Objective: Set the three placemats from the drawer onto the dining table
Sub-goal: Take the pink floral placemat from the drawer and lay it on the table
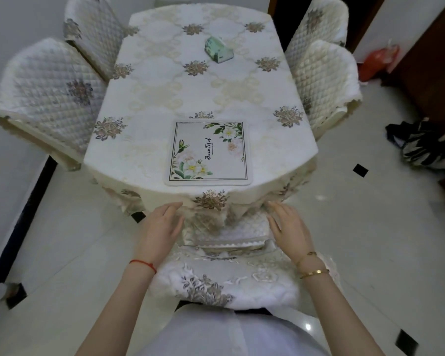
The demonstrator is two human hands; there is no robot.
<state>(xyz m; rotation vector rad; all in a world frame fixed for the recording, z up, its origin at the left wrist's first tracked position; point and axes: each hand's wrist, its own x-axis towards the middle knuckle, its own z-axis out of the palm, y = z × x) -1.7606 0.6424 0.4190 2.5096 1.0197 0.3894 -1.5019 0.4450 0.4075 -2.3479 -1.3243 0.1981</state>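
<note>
Thin rectangular floral-printed fabric placemat [208, 153] at table's six o'clock likely light, floppy, best pinched by opposite edges; left hand [162, 227] and right hand [288, 227] flat-fingered, empty.

— Where's the placemat [209, 153]?
— Flat on the counter [139, 129], at its near edge, centred.
— What does it look like?
— Pale, squarish, rounded corners, thin dark border, white flowers at two corners, "Beautiful" running sideways. Only one shows.
</note>
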